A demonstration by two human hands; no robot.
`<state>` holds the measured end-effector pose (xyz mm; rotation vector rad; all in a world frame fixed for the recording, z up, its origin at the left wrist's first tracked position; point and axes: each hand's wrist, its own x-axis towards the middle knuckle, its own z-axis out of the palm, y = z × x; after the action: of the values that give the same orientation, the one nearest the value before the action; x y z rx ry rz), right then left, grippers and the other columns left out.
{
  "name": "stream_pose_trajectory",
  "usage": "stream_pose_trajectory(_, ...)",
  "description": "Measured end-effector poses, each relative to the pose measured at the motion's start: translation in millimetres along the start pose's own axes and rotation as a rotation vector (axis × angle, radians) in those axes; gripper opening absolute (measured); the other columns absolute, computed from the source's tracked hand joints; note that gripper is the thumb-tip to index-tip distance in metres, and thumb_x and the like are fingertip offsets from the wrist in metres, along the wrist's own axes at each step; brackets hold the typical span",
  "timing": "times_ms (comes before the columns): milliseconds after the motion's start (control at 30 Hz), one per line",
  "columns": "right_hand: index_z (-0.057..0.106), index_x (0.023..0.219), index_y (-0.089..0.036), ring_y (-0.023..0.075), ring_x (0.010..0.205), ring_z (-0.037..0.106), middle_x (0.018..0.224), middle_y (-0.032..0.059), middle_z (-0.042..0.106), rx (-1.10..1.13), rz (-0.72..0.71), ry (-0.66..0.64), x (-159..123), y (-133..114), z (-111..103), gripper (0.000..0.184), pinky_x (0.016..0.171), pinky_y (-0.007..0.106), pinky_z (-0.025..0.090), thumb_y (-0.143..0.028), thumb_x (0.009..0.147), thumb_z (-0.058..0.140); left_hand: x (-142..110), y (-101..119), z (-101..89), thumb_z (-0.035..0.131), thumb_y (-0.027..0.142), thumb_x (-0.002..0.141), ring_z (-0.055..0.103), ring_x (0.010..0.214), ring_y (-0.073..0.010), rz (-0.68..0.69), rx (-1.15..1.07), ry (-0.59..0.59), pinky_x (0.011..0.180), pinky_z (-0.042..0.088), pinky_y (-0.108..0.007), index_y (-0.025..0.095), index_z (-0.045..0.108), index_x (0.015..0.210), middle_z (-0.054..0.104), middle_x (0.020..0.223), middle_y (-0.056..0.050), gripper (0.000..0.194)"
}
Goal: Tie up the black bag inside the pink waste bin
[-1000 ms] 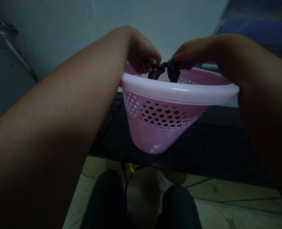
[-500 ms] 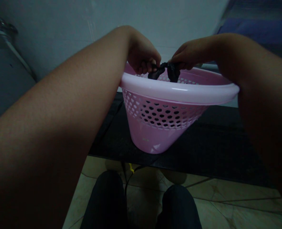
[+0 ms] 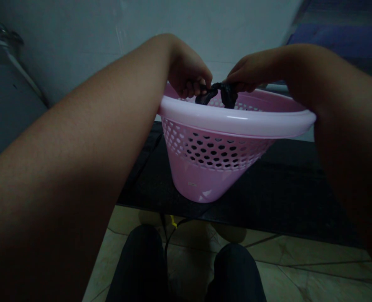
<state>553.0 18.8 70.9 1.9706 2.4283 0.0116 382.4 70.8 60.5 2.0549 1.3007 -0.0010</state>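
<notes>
Same: L hand (image 3: 188,72), R hand (image 3: 251,69) pinch dark cloth (image 3: 219,94) (partly hidden).

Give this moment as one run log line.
left hand: holds dark cloth | right hand: holds dark cloth | pink basket: under cloth

Room to pass above the black tabletop (image 3: 277,188), right of the pink perforated laundry basket (image 3: 236,122). Basket's wide rim blocks the front; painted wall (image 3: 63,29) closes the far side.
</notes>
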Motion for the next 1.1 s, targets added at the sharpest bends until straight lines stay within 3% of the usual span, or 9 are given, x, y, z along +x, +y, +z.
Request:
stream_pose_trajectory(133, 0.054, 0.077, -0.012, 0.0069, 0.052, 0.039, 0.065, -0.0003, 0.048, -0.01, 0.012, 0.005, -1.8, -1.1, -0.2, 0.02, 0.054, 0.023, 0.034, -0.027, 0.089, 0.047, -3.2, 0.1, 3.6, 0.056, 0.036, 0.067, 0.04, 0.132, -0.019, -0.013, 0.0, 0.021, 0.107, 0.039, -0.04, 0.032, 0.054, 0.07, 0.068, 0.077, 0.001, 0.005)
stream_pose_trajectory(233, 0.053, 0.075, -0.012, 0.0071, 0.052, 0.039, 0.065, -0.0002, 0.048, -0.03, 0.018, 0.001, -2.8, -2.1, -0.9, 0.021, 0.055, 0.023, 0.035, -0.027, 0.09, 0.047, -2.6, 1.0, 4.4, 0.053, 0.032, 0.073, 0.034, 0.136, -0.0201, -0.04, -0.019, 0.029, 0.11, 0.032, -0.041, 0.028, 0.061, 0.088, 0.07, 0.095, -0.001, 0.018)
stream_pose_trajectory(333, 0.054, 0.077, -0.013, 0.0076, 0.054, 0.04, 0.067, 0.0002, 0.049, -0.014, 0.03, 0.005, -2.1, -2.0, -1.0, 0.021, 0.056, 0.023, 0.037, -0.028, 0.09, 0.047, -0.5, 1.6, 3.1, 0.053, 0.028, 0.075, 0.027, 0.139, -0.0211, -0.047, -0.06, 0.025, 0.113, 0.026, -0.041, 0.025, 0.062, 0.09, 0.069, 0.104, -0.002, 0.018)
stream_pose_trajectory(633, 0.052, 0.073, -0.016, 0.0087, 0.057, 0.04, 0.067, -0.0001, 0.049, 0.018, 0.036, -0.012, -0.8, 0.4, 0.3, 0.024, 0.056, 0.023, 0.038, -0.032, 0.089, 0.046, 0.2, -3.0, 0.5, 0.056, 0.04, 0.067, 0.033, 0.136, -0.0182, -0.006, 0.006, 0.002, 0.11, 0.034, -0.037, 0.038, 0.053, 0.066, 0.072, 0.086, 0.001, 0.004)
stream_pose_trajectory(767, 0.055, 0.081, -0.012, 0.0085, 0.058, 0.042, 0.072, 0.0015, 0.051, 0.035, 0.016, -0.025, 4.4, 5.4, -0.4, 0.024, 0.058, 0.025, 0.038, -0.034, 0.088, 0.049, -0.7, -0.3, 2.1, 0.055, 0.034, 0.07, 0.033, 0.136, -0.0219, -0.044, -0.02, 0.025, 0.111, 0.028, -0.043, 0.03, 0.056, 0.071, 0.07, 0.09, 0.001, 0.004)
stream_pose_trajectory(867, 0.056, 0.082, -0.012, 0.0087, 0.058, 0.042, 0.073, 0.0021, 0.051, 0.025, 0.019, -0.015, 6.1, 6.6, -0.6, 0.026, 0.059, 0.026, 0.038, -0.036, 0.088, 0.049, -1.2, 2.5, 3.3, 0.055, 0.028, 0.075, 0.035, 0.135, -0.0237, -0.062, -0.054, 0.046, 0.113, 0.025, -0.044, 0.023, 0.055, 0.073, 0.066, 0.081, -0.002, 0.005)
stream_pose_trajectory(933, 0.056, 0.081, -0.012, 0.0086, 0.058, 0.042, 0.072, 0.0021, 0.051, 0.017, 0.019, -0.014, 5.5, 5.9, -0.2, 0.027, 0.06, 0.026, 0.038, -0.037, 0.089, 0.049, -1.2, 2.8, 3.2, 0.053, 0.027, 0.076, 0.038, 0.133, -0.0234, -0.054, -0.045, 0.054, 0.111, 0.028, -0.043, 0.023, 0.055, 0.076, 0.065, 0.079, -0.003, 0.004)
stream_pose_trajectory(1100, 0.058, 0.081, -0.011, 0.0087, 0.058, 0.042, 0.072, 0.0022, 0.052, -0.009, 0.05, 0.011, 5.1, 4.7, 1.4, 0.028, 0.061, 0.026, 0.038, -0.036, 0.09, 0.047, -1.5, -0.1, 2.1, 0.053, 0.038, 0.072, 0.047, 0.126, -0.0215, -0.019, 0.083, -0.002, 0.101, 0.046, -0.04, 0.028, 0.059, 0.099, 0.069, 0.089, -0.001, 0.03)
